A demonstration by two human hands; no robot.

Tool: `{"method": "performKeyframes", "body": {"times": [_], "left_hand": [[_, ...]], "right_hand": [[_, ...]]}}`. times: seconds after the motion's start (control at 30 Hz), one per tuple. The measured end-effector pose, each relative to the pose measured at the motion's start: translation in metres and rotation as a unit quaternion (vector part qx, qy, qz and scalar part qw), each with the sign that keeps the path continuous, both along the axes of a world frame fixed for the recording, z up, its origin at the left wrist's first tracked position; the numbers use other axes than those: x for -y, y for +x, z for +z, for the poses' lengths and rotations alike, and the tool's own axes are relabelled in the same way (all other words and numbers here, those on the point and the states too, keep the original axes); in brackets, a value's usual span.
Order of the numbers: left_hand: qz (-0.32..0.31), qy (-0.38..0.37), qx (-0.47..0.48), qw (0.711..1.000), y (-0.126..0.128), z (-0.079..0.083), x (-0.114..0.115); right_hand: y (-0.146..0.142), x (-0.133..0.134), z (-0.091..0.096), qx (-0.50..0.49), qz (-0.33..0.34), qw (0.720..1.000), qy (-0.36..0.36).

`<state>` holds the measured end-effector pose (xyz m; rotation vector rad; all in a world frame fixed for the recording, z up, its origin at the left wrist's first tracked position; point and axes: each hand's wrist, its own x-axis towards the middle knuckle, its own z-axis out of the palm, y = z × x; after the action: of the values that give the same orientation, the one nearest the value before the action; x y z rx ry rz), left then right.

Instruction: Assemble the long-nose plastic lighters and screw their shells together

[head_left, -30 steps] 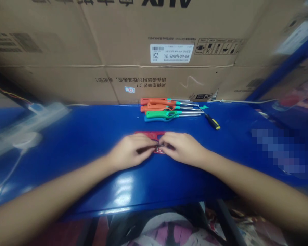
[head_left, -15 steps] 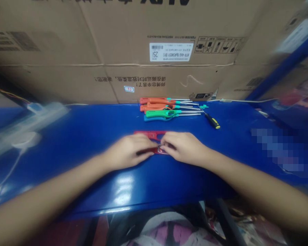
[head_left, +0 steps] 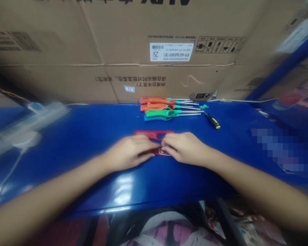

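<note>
My left hand (head_left: 132,150) and my right hand (head_left: 183,146) meet over the middle of the blue table, fingertips almost touching. Both are closed on a red lighter casing half (head_left: 162,152), the left on its left part and the right on its right part. A thin pale wire or edge shows along that half; the small parts inside are mostly hidden by my fingers. Just beyond my hands lies a second red casing half (head_left: 154,134), flat on the table, with a trigger opening at its right. My fingers partly cover its lower edge.
Several long-necked lighters (head_left: 160,111), orange, green and blue, lie in a pile farther back. Right of them is a black and yellow screwdriver (head_left: 212,121). A large cardboard sheet (head_left: 74,82) stands behind the table. At left is a white power strip (head_left: 51,112) with a plug (head_left: 27,139).
My right hand has shifted very slightly, uncovering more of the far casing half's right end. Both hands keep hold of the near half; everything else stays in place.
</note>
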<state>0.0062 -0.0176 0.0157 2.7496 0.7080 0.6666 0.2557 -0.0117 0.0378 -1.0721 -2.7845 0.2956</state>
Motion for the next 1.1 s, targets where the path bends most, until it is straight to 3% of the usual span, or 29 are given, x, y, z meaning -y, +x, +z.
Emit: {"method": "performKeyframes", "body": {"times": [0.3,0.5,0.9,1.1], "left_hand": [[-0.024,0.019,-0.015,0.999,0.003,0.003,0.000],[-0.011,0.012,-0.035,0.999,0.004,0.003,0.001],[0.001,-0.020,-0.034,0.999,0.000,0.006,0.002],[-0.011,-0.050,-0.045,0.998,0.003,0.012,0.004]], "right_hand": [[-0.005,0.000,-0.005,-0.088,-0.065,0.991,-0.080],[-0.003,-0.001,0.002,-0.068,-0.080,0.989,-0.108],[0.012,-0.005,0.012,-0.083,-0.002,0.982,-0.171],[0.015,-0.006,0.015,-0.078,0.024,0.986,-0.148]]}}
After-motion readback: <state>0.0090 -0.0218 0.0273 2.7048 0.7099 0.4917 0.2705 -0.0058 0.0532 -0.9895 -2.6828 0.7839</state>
